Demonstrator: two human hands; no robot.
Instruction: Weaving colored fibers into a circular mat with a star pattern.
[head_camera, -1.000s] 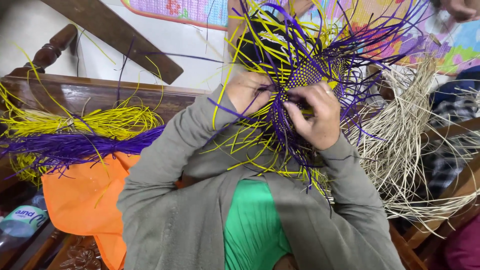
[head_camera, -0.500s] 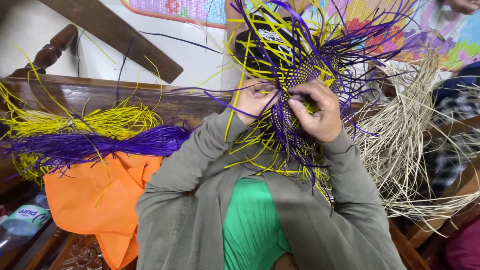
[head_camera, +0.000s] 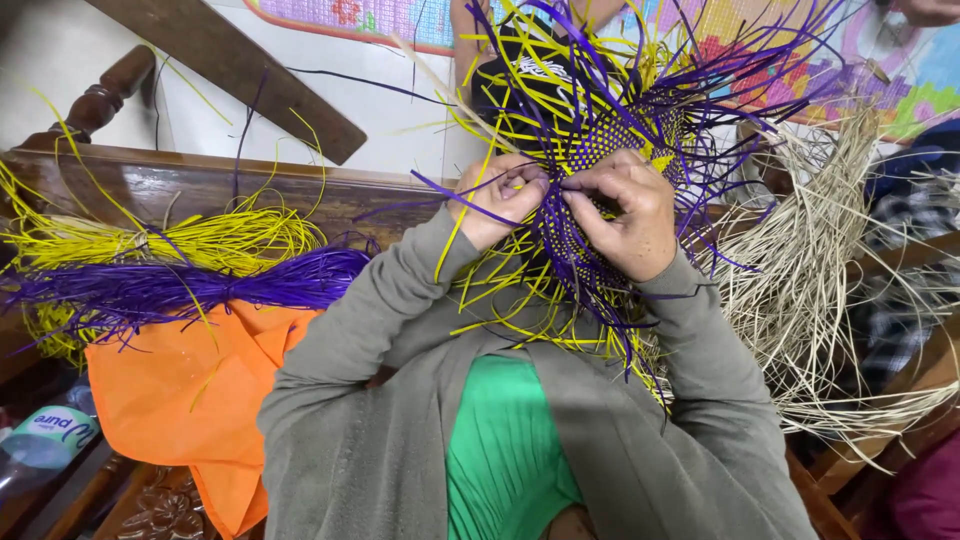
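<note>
Head camera view, looking down at two bare hands raised close together. Left hand (head_camera: 500, 200) pinches a purple strip (head_camera: 450, 195) between thumb and fingers; half a second ago this hand sat lower and nearer the right, so the strip now looks drawn out sideways, likely tightening one pass of the weave. Right hand (head_camera: 625, 215) is closed on the woven piece (head_camera: 600, 150), a purple and yellow mesh held just above both hands, loose strands fanning out around it. Below the hands are grey sleeves (head_camera: 400, 300) and a green shirt (head_camera: 505, 450). Well to the left lie bundles of yellow strands (head_camera: 150, 240) and purple strands (head_camera: 180, 290) over orange cloth (head_camera: 170, 390). To the right, pale straw (head_camera: 820, 280) spreads.
</note>
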